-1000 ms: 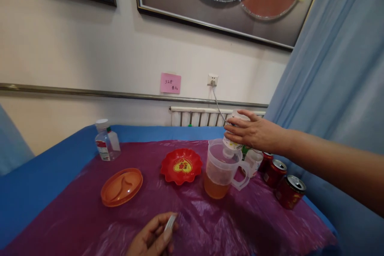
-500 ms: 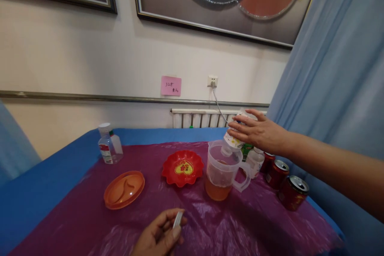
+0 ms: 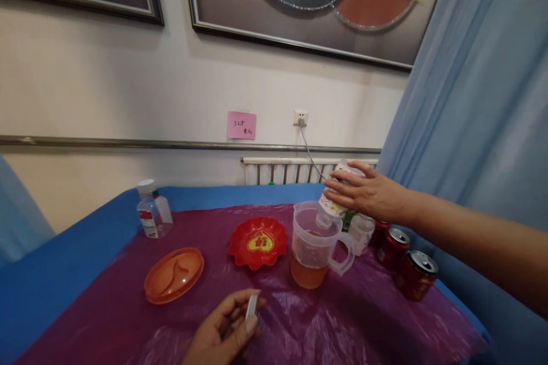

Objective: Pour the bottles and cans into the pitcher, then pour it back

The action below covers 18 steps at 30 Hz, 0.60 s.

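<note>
My right hand (image 3: 368,189) is wrapped round a bottle (image 3: 334,203) with a white patterned label. The bottle is tipped down, its neck inside the rim of a clear plastic measuring jug (image 3: 309,245) with a handle on the right. Amber liquid (image 3: 309,272) fills the lower part of the jug. Close to the front edge, my left hand (image 3: 225,325) pinches a small white ridged bottle cap (image 3: 252,305) between thumb and fingers. A red scalloped plate (image 3: 235,245) lies just left of the jug.
An orange dish (image 3: 174,276) lies at left, with clear bottles (image 3: 154,217) behind it. Right of the jug stand another clear bottle (image 3: 361,234) and red cans (image 3: 417,276). Purple plastic sheeting (image 3: 295,331) covers the blue table. A blue curtain (image 3: 479,125) hangs at right.
The view has shifted slightly. The bottle remains tipped into the jug, and my left hand still holds the cap, turned a little more upright.
</note>
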Motion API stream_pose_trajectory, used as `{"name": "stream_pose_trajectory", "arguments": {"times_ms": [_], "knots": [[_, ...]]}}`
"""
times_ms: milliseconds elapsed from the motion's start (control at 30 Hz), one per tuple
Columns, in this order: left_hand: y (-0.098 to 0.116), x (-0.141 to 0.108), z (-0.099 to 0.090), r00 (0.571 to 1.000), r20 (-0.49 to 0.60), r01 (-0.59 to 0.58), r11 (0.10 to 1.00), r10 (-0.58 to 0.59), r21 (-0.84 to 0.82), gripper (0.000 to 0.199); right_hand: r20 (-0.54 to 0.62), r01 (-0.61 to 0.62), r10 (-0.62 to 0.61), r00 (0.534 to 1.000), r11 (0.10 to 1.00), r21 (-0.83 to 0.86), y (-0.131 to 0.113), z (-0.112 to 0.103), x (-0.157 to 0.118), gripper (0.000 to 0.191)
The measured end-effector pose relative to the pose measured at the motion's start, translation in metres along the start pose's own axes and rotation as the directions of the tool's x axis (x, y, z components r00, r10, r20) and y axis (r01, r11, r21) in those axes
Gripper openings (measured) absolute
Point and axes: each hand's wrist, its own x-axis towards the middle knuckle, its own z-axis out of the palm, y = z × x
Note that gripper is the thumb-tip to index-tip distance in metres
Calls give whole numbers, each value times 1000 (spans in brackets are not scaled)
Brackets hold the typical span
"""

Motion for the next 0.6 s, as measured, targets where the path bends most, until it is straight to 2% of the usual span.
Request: {"name": "stream_pose_trajectory", "arguments": {"times_ms": [167, 267, 367, 500, 600], "knots": [[-2, 6, -3, 999, 44, -22, 1000, 21, 20, 59, -45, -59, 59, 997, 998, 3, -1, -3, 0, 47], [3, 2, -2, 998, 57, -37, 999, 35, 34, 57, -19, -54, 54, 998, 999, 5, -1, -1, -1, 43], [5, 0, -1, 992, 119, -44, 995, 33, 90, 53, 6, -35, 35, 999, 999, 16, 1, 0, -2, 40], [6, 6, -1, 984, 164, -91, 989, 71, 117, 51, -5, -190, 190, 982, 982, -9, 1, -1, -3, 45], [14, 13, 3, 975, 201, -122, 986, 98, 112, 50, 86, -261, 254, 963, 962, 80, -6, -1, -5, 43]]}}
